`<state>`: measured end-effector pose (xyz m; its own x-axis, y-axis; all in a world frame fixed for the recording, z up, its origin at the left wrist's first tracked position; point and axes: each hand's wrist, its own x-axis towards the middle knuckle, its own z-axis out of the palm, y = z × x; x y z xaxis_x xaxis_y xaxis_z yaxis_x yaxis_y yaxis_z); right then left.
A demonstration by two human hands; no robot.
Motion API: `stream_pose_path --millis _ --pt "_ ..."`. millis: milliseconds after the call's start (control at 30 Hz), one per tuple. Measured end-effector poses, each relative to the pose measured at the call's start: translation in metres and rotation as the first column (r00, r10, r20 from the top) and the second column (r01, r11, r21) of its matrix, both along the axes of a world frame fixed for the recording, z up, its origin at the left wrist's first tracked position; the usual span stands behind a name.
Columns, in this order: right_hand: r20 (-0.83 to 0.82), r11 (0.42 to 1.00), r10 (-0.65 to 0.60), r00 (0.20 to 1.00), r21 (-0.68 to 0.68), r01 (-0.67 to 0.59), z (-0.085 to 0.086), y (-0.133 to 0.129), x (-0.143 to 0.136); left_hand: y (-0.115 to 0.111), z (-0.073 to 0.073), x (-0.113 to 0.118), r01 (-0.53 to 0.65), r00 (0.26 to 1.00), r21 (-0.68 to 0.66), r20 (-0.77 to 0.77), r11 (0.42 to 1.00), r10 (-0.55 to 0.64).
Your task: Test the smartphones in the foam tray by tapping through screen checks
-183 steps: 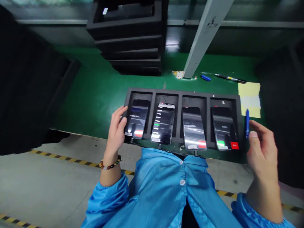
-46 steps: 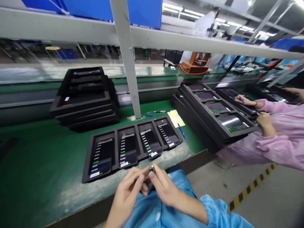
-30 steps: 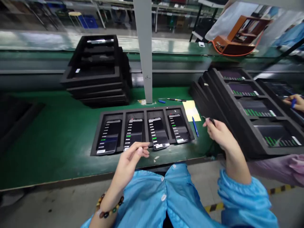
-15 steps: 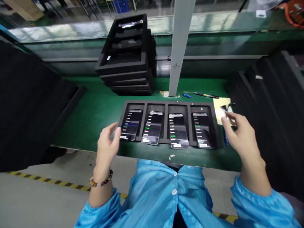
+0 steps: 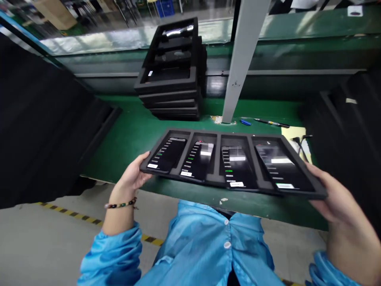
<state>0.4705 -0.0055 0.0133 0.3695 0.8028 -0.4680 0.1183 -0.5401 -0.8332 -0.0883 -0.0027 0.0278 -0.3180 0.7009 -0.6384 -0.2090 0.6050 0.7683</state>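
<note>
Left fingers (image 5: 143, 169) and right fingers (image 5: 320, 178) grip opposite ends of a black tray (image 5: 218, 159), its long axis running left to right between them, four phones pointing lengthwise across it.

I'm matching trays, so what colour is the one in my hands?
The tray is charcoal, nearly black; it shows best in the head view.

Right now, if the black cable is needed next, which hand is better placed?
Right, probably: the right hand holds the tray end nearest the black cable; the left hand holds the far end. Neither is free, though.
</note>
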Motion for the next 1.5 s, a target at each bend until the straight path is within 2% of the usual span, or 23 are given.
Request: stream_pose_path --millis 67,100,200,300,367,433,500,567,600,667,700,767,867,967,1167,1300,1367,1500 --pt "-0.222 0.990 -0.135 0.966 -0.063 0.124 0.015 0.004 -0.001 0.003 0.014 -0.003 -0.036 0.984 -0.020 0.174 0.999 0.039" --pt "-0.269 0.981 -0.191 0.944 -0.092 0.172 0.020 0.005 -0.002 0.004 0.020 -0.004 -0.052 0.967 -0.028 0.250 0.998 0.058" --pt "-0.254 0.965 -0.255 0.933 -0.127 0.229 0.020 0.004 -0.004 0.001 0.021 -0.009 -0.073 0.947 -0.035 0.312 0.997 0.080" --pt "-0.160 0.983 -0.173 0.972 -0.089 0.160 0.001 -0.004 -0.004 -0.011 0.001 -0.015 -0.072 0.984 0.029 0.164 0.997 0.066" --pt "-0.050 0.994 -0.103 0.993 -0.043 0.101 -0.017 -0.013 -0.002 -0.022 -0.018 -0.019 0.033 0.999 0.093 -0.047 0.995 -0.028" --pt "0.080 1.000 -0.013 0.997 0.005 0.013 -0.033 -0.026 0.000 -0.035 -0.034 -0.022 0.170 0.960 0.109 -0.241 0.979 -0.140" --pt "0.278 0.992 0.100 0.955 0.052 -0.119 -0.043 -0.039 -0.001 -0.045 -0.045 -0.023 0.301 0.875 0.109 -0.425 0.947 -0.230" --pt "0.502 0.964 0.170 0.848 0.095 -0.249 -0.046 -0.050 -0.006 -0.052 -0.050 -0.020 0.392 0.737 0.127 -0.636 0.911 -0.228" --pt "0.604 0.949 0.156 0.781 0.127 -0.288 -0.046 -0.053 -0.010 -0.053 -0.051 -0.017 0.431 0.636 0.141 -0.749 0.892 -0.189" --pt "0.739 0.917 0.043 0.672 0.238 -0.321 -0.043 -0.055 -0.020 -0.051 -0.051 -0.007 0.479 0.448 0.183 -0.892 0.858 -0.060" --pt "0.769 0.894 -0.023 0.639 0.301 -0.331 -0.042 -0.053 -0.026 -0.048 -0.050 0.000 0.504 0.388 0.210 -0.922 0.838 -0.002" --pt "0.784 0.841 -0.091 0.615 0.391 -0.374 -0.039 -0.044 -0.037 -0.040 -0.048 0.012 0.585 0.326 0.238 -0.944 0.775 0.044" --pt "0.767 0.772 -0.014 0.641 0.416 -0.481 -0.037 -0.024 -0.051 -0.027 -0.048 0.026 0.673 0.312 0.254 -0.949 0.695 0.045" --pt "0.749 0.732 0.084 0.657 0.401 -0.551 -0.038 -0.006 -0.058 -0.019 -0.051 0.034 0.672 0.321 0.266 -0.946 0.691 0.052" --pt "0.692 0.742 0.123 0.712 0.412 -0.528 -0.039 -0.003 -0.056 -0.020 -0.053 0.037 0.620 0.356 0.310 -0.930 0.721 0.094" --pt "0.683 0.751 0.156 0.714 0.388 -0.535 -0.037 -0.004 -0.057 -0.018 -0.052 0.037 0.624 0.358 0.284 -0.932 0.728 0.057" --pt "0.692 0.749 0.170 0.702 0.372 -0.548 -0.036 -0.002 -0.059 -0.016 -0.053 0.037 0.637 0.341 0.241 -0.940 0.732 0.013" --pt "0.712 0.751 0.210 0.670 0.322 -0.577 -0.037 -0.001 -0.058 -0.016 -0.056 0.033 0.671 0.253 0.132 -0.966 0.730 -0.057"
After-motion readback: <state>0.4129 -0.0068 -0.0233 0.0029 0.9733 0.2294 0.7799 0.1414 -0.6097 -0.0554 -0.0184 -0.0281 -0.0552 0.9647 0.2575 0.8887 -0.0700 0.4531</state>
